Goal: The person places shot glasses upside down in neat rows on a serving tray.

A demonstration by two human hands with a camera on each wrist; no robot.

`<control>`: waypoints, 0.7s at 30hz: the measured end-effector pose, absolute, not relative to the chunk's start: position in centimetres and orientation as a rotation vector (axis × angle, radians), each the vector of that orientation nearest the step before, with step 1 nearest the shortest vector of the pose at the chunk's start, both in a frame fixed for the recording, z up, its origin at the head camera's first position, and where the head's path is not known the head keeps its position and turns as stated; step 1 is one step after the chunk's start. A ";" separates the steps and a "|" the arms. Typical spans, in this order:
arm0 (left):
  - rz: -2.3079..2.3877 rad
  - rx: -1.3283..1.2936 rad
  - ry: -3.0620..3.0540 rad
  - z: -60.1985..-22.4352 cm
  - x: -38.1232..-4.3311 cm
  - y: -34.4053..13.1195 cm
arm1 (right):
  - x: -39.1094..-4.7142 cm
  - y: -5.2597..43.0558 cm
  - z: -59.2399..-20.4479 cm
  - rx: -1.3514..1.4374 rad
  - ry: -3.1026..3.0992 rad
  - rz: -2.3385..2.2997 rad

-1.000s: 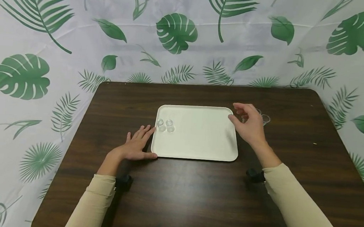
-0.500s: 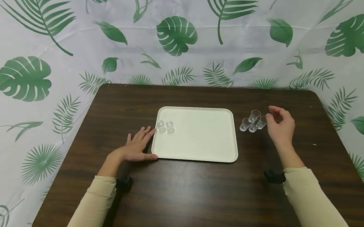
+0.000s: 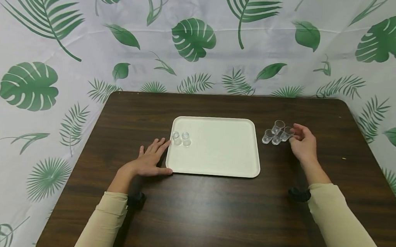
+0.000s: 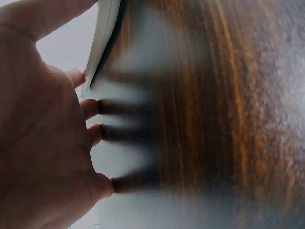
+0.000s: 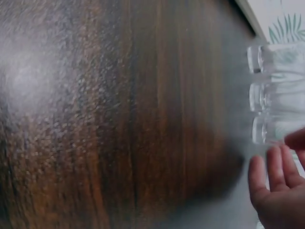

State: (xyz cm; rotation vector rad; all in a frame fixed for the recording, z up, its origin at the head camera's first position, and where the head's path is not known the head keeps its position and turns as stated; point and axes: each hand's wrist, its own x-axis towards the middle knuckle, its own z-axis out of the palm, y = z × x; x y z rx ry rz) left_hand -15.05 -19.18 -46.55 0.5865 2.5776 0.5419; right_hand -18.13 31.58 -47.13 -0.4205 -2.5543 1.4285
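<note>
My right hand [image 3: 302, 144] is at the right side of a cluster of several small clear shot glasses. Its thumb and fingertips come right up to the rightmost shot glass [image 3: 287, 134], rim up on the table. Seen from the right wrist, the fingers [image 5: 275, 167] are just beside that glass. Two more shot glasses [image 3: 186, 139] stand on the white tray [image 3: 216, 152] near its left edge, narrow ends up. My left hand [image 3: 147, 161] spreads its fingers on the table along the tray's left side, thumb at the front left corner.
The dark wooden table [image 3: 197, 216] carries everything. Behind it hangs a white cloth [image 3: 223, 63] with green leaves. A tiny yellowish speck [image 3: 343, 158] lies on the table at the right.
My right hand has moved from above the tray's right edge, over the shot glasses, to their right side, then in close to the rightmost one. The left hand has stayed in place.
</note>
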 end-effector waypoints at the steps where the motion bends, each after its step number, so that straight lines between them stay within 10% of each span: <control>1: 0.539 0.587 2.578 -46.6 -15.0 -19.2 | -18.1 31.7 -47.3 -0.405 -2.585 1.435; 21: 0.532 0.581 2.574 -46.6 -15.1 -19.1 | -18.0 32.7 -48.6 -0.361 -2.769 1.277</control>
